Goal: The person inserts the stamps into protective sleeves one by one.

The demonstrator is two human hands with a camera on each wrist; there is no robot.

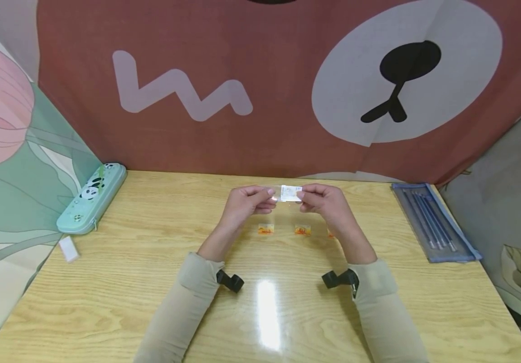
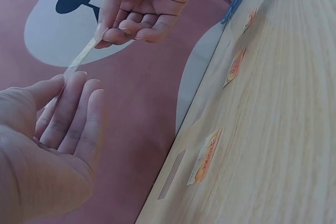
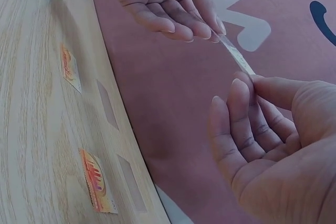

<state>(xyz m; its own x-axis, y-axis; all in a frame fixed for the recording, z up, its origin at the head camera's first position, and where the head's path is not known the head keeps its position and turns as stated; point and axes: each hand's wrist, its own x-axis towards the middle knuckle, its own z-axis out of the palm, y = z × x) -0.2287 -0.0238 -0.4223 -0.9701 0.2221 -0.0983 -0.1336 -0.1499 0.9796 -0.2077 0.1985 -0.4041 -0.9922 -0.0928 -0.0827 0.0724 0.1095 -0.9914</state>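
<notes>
Near the table's far edge, a small thin flat piece (image 1: 290,193) with a printed white face is held up above the tabletop; its left end looks clear. My left hand (image 1: 248,202) pinches that left end between thumb and fingers. At the other end, my right hand (image 1: 326,202) pinches it the same way. Seen edge-on in the left wrist view, the piece (image 2: 81,59) spans the gap between both hands. Below lie small orange-and-yellow printed pieces in a row: a left one (image 1: 266,229), a middle one (image 1: 303,230) and a right one (image 1: 330,234) partly hidden by my right wrist.
Thin greyish rectangles (image 3: 131,183) lie behind the orange pieces. At the left stand a mint panda pencil case (image 1: 91,199) and a white eraser-like block (image 1: 68,249). A blue-edged mesh pouch (image 1: 435,222) with several pens lies right. A printed cloth (image 1: 278,141) hangs behind the table.
</notes>
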